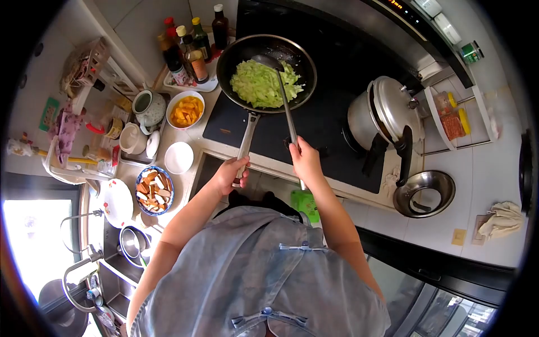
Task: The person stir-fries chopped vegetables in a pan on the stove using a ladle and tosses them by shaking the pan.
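A dark frying pan [307,56] with chopped pale green vegetable pieces [258,87] in it sits at the back left of the black stovetop. My left hand [229,175] is closed around the pan's metal handle [247,137]. In my right hand [306,161] is the long shaft of a metal spatula [286,104]. The spatula's dark head rests among the vegetables near the pan's far side, and the lower end of its handle sticks out below my fist.
A pressure cooker [362,115] stands on the right of the stove, beside a steel bowl [443,205]. On the left counter are a bowl of orange-yellow pieces [187,109], a white bowl [179,158] and a bowl of brown-and-white slices [154,191]. Bottles [196,62] crowd the back left.
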Available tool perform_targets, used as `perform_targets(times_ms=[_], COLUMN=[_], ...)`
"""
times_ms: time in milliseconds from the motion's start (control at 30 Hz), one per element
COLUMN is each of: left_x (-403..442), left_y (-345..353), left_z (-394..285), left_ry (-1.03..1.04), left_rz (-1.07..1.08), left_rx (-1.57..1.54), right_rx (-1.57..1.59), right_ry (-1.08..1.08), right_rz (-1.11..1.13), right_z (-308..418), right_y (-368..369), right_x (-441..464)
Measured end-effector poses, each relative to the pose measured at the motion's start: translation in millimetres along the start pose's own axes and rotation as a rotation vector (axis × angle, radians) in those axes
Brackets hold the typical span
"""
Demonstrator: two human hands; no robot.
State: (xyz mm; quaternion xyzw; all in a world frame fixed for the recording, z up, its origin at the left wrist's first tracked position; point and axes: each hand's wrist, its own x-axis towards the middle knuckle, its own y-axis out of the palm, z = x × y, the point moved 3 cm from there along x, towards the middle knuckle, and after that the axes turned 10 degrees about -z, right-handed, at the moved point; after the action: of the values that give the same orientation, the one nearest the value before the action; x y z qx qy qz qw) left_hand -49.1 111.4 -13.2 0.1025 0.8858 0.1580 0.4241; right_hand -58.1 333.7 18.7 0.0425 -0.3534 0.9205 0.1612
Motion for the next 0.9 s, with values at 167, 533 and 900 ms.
perform_targets(times_ms=[167, 533, 900], left_x=[1.2, -0.7, -2.3], left_y=[-0.6, 1.5, 3.0], left_z=[0.5, -1.1, -2.5], left_ry=[0.014, 0.003, 0.008], left_rz=[0.002, 0.023, 0.018], left_rx=[-0.002, -0.027, -0.014], right_rx=[-0.19, -0.173, -0.209], right_ry=[0.041, 0.067, 0.042], right_rz=[0.071, 0.24, 0.209], right_z=[18.1, 12.1, 5.7], right_y=[17.5, 22.6, 23.1], right_x=[7.5, 4.4, -8.2])
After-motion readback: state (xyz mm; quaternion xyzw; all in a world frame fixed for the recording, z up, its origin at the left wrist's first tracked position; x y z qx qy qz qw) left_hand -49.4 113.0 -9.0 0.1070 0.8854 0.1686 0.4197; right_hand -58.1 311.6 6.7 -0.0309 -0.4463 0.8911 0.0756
